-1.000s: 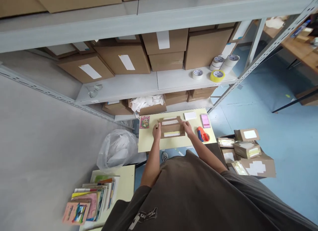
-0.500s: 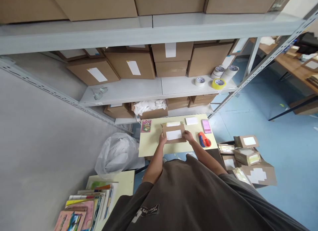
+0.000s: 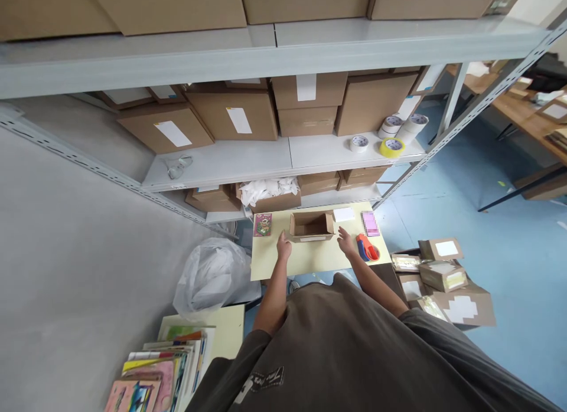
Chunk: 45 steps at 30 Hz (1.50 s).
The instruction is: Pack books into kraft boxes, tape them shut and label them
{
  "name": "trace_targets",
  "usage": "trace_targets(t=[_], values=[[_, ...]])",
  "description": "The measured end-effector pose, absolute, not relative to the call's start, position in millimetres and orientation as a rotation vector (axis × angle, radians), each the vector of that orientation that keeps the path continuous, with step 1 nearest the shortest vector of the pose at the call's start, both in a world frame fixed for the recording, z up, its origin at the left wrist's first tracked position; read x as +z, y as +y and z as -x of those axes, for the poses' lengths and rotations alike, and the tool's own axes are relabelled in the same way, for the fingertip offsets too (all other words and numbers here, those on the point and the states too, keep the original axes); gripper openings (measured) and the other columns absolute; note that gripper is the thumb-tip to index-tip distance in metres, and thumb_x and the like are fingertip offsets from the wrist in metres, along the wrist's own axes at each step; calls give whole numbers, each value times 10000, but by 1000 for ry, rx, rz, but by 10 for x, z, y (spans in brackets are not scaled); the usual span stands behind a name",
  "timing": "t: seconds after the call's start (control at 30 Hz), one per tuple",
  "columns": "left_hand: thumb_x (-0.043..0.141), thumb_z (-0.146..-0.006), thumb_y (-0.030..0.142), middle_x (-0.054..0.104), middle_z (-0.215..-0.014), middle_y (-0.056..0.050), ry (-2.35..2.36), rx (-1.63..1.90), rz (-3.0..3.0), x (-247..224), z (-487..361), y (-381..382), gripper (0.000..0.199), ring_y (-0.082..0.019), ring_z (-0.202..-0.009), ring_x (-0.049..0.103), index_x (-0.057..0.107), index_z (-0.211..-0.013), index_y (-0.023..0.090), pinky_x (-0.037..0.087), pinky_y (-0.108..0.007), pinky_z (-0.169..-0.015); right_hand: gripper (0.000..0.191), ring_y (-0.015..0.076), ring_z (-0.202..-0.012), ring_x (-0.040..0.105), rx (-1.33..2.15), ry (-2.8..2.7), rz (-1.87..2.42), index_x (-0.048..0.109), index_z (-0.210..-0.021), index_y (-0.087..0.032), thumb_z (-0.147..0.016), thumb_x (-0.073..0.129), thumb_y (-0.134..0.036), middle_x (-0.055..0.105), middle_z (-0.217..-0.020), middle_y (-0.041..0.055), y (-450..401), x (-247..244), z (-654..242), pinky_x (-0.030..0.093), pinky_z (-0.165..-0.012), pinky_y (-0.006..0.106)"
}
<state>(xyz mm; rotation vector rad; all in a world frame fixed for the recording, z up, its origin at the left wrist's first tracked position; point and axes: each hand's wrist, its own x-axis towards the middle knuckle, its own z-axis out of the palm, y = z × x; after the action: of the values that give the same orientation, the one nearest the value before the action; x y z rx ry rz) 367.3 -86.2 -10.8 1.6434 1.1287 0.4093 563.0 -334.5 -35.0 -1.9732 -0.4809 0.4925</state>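
An open cardboard box [image 3: 329, 224] stands on the pale yellow table [image 3: 310, 261], its top facing me and a white label on its near side. My left hand [image 3: 284, 247] is just off its left end, fingers out and holding nothing. Off the box's right end, my right hand [image 3: 346, 242] has its fingers spread and is also bare. A red and blue tape dispenser [image 3: 367, 248] lies right of that hand. Behind it are a pink pack [image 3: 370, 223] and a white stack of paper [image 3: 344, 214]. A pink-covered booklet [image 3: 263, 224] lies at the table's left.
Shelving [image 3: 221, 155] with cartons and tape rolls [image 3: 392, 147] rises behind the table. A clear plastic bag [image 3: 215, 276] is at left, above a side table with stacked books [image 3: 155, 370]. Several taped parcels [image 3: 443, 276] are piled at right.
The box was flat, with both hands gripping its sides; now it stands with its top open. Both hands have let go and moved apart from its ends.
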Motion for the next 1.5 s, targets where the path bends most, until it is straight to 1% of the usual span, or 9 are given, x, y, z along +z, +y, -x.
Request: trace_targets(t=[0.2, 0.37, 0.5, 0.6, 0.7, 0.83, 1.1, 1.3, 1.5], values=[[588, -985, 241, 694, -1416, -122, 722, 502, -2014, 269, -4099, -673, 413, -254, -1329, 644, 698, -1383, 236, 543, -397, -1133, 427, 288, -1286, 669, 336, -672, 1921, 760, -1245, -203, -917, 493, -264, 732, -1351, 137, -2641, 41, -5779, 592, -1064, 465], [878, -791, 456, 436, -1703, -155, 580, -41, -2313, 259, -4286, -599, 662, -394, -1631, 289, 708, -1387, 224, 305, -525, -1319, 437, 329, -1349, 641, 563, -1092, 2182, 784, -1276, -196, -871, 621, -165, 743, -1362, 141, -2225, 126, -5840, 490, -1196, 518], [993, -630, 445, 101, -1820, -163, 570, -387, -2342, 31, -4077, -510, 863, -444, -1675, 17, 667, -1393, 208, 304, -574, -1301, 767, 420, -1623, 292, 543, -1237, 2418, 612, -1553, -236, -814, 815, -270, 429, -1715, 140, -2492, 44, -5842, 336, -1292, 581], [972, -699, 322, 38, -1831, -126, 562, -335, -2332, -132, -3955, -530, 624, -390, -1685, 35, 683, -1241, 212, 350, -519, -1287, 1029, 461, -1665, 119, 535, -1129, 2543, 399, -1691, -337, -791, 889, -438, 172, -1822, 85, -2810, -102, -5776, 260, -1305, 641], [949, -734, 226, 103, -1829, -114, 600, -245, -2290, -244, -3935, -596, 431, -355, -1679, 158, 652, -1046, 222, 412, -495, -1250, 1227, 476, -1670, 38, 632, -1047, 2560, 260, -1736, -350, -724, 942, -482, -3, -1840, 86, -3021, -303, -5694, 300, -1284, 642], [802, -832, 100, 170, -1817, -108, 679, -108, -2242, -333, -4045, -666, 269, -303, -1632, 323, 586, -915, 236, 489, -452, -1172, 1176, 416, -1685, 21, 597, -1054, 2445, 166, -1750, -363, -812, 870, -435, -105, -1835, 76, -2983, -509, -5756, 384, -1251, 589], [720, -809, 45, 165, -1813, -140, 886, -8, -2191, -322, -4697, -574, 250, -296, -1654, 265, 610, -936, 229, 425, -467, -1227, 1071, 396, -1685, 34, 621, -1026, 2367, 262, -1733, -302, -823, 817, -401, -70, -1840, 58, -2481, -557, -6558, 311, -1307, 555], [776, -776, 85, 143, -1819, -139, 924, -42, -2247, -136, -4840, -638, 381, -389, -1685, 77, 651, -1117, 199, 250, -612, -1327, 893, 468, -1668, 43, 575, -975, 2449, 453, -1643, -247, -813, 780, -278, 179, -1809, 142, -2418, -556, -6702, 137, -1298, 721], [675, -860, 155, 238, -1801, -65, 1096, 246, -2235, 155, -4440, -838, 565, -320, -1690, 102, 638, -1418, 240, 189, -552, -1380, 607, 390, -1610, 298, 361, -1027, 2126, 584, -1507, -212, -912, 620, -329, 498, -1631, 153, -2113, -348, -6296, 325, -1294, 633]])
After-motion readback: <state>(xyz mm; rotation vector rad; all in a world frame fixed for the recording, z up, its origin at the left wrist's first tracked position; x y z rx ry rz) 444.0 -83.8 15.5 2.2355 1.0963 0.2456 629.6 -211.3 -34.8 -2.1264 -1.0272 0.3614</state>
